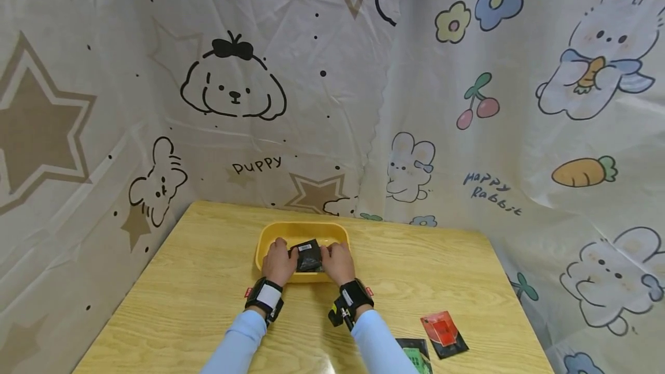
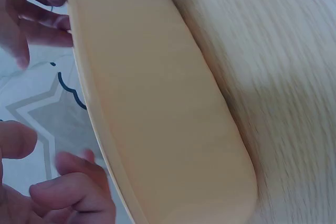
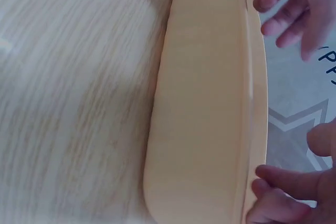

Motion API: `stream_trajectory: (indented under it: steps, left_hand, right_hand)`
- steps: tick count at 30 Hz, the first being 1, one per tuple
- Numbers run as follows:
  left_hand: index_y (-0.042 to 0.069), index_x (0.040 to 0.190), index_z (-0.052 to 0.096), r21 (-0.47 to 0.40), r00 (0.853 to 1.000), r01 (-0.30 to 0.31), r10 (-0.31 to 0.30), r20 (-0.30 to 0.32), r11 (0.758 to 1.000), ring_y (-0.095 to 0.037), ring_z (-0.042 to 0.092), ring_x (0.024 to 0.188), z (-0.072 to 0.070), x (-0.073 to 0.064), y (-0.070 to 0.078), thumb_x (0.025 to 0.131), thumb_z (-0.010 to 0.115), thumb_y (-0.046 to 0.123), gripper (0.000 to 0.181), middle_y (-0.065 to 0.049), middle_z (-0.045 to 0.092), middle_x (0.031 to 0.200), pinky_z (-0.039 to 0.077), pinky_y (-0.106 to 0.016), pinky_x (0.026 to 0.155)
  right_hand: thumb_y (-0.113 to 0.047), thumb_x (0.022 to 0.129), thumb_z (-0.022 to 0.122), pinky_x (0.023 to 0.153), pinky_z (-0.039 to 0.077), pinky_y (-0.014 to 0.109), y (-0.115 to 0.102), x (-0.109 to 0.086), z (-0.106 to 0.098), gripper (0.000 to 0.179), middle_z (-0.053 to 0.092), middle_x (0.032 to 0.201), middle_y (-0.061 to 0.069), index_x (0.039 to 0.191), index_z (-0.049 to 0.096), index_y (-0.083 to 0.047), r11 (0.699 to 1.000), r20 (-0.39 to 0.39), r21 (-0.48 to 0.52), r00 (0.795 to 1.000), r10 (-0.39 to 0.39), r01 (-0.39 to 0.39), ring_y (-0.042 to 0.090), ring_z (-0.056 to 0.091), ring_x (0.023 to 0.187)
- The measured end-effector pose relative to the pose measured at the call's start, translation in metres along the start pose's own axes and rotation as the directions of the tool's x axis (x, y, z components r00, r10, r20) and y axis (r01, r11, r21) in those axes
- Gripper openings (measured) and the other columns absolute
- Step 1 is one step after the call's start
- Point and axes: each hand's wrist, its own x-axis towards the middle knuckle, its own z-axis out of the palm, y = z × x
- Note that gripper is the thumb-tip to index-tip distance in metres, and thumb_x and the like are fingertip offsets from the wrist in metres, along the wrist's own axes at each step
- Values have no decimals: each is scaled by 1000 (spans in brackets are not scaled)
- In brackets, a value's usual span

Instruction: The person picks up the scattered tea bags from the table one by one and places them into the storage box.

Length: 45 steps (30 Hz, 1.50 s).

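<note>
A black flat packet (image 1: 309, 255) with a small white label lies in the yellow plastic basket (image 1: 303, 277). My left hand (image 1: 279, 264) is over the basket's left part, its thumb beside the packet. On the other side, my right hand (image 1: 337, 263) has its thumb close to the packet's right edge; whether either thumb touches it I cannot tell. Both wrist views show the fingers relaxed, with thumb and fingers apart and nothing between them. The basket wall (image 2: 152, 103) fills the middle of the left wrist view and hides its contents.
A red-and-black packet (image 1: 444, 335) lies on the wooden table (image 1: 208, 305) at the right. Nearer, a packet with a green panel (image 1: 417, 358) is partly covered by my right sleeve. A printed curtain (image 1: 312, 103) hangs behind the table.
</note>
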Motion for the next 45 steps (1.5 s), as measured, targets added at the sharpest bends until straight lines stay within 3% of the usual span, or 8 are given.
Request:
stream_trajectory:
  steps: [4,8,12,18,25,38,45]
  left_hand:
    - [-8,108,55,-11,1000,4,-4,-5,1000,-38,60,87,-1,-4,0,93,63,19,32,-23,59,96,47,-51,74]
    - [-4,97,56,-33,999,-25,23,-38,999,-32,59,73,-2,-7,1,92,65,18,24,-17,58,82,45,-46,63]
    - [3,86,53,-43,998,-38,36,-45,998,-25,52,59,0,-11,2,92,65,17,19,-8,54,68,38,-38,53]
    - [6,83,54,-76,999,-36,35,-15,996,-20,48,53,1,-16,4,94,62,20,19,-4,52,61,34,-34,51]
    - [7,83,56,-121,999,1,5,51,993,-17,46,51,-4,-23,10,96,58,25,22,-1,50,59,34,-30,49]
    - [7,79,55,-199,997,-11,26,72,980,-13,42,49,1,-53,13,98,57,23,25,1,44,57,32,-28,49]
    - [9,72,53,-205,996,-54,68,60,977,-11,38,49,8,-71,13,98,57,21,29,4,40,56,30,-27,49]
  right_hand:
    - [-22,99,56,64,43,33,1,-3,-4,26,56,83,7,91,67,0,999,-24,46,1000,-6,7,19,51,75]
    - [-21,99,57,64,44,33,-1,-5,-7,24,57,82,6,94,67,-1,996,-29,87,1000,3,0,17,52,75]
    - [-19,100,54,56,40,29,-1,-7,-9,21,54,74,3,91,64,-3,994,-34,108,999,6,-3,14,49,63]
    - [-23,104,47,44,29,25,3,-8,-12,26,44,59,-1,87,56,-6,990,-53,142,998,22,-15,12,39,45]
    - [-25,104,47,42,27,26,8,-13,-25,27,41,57,-2,86,54,-5,975,-85,207,991,100,-80,12,36,43]
    - [-24,103,49,42,24,24,15,-35,-36,33,35,53,-3,74,49,-8,972,-97,216,989,113,-90,11,33,41]
    - [-23,102,51,42,24,24,15,-56,-39,31,37,52,-4,74,53,-8,960,-115,256,983,142,-109,10,34,42]
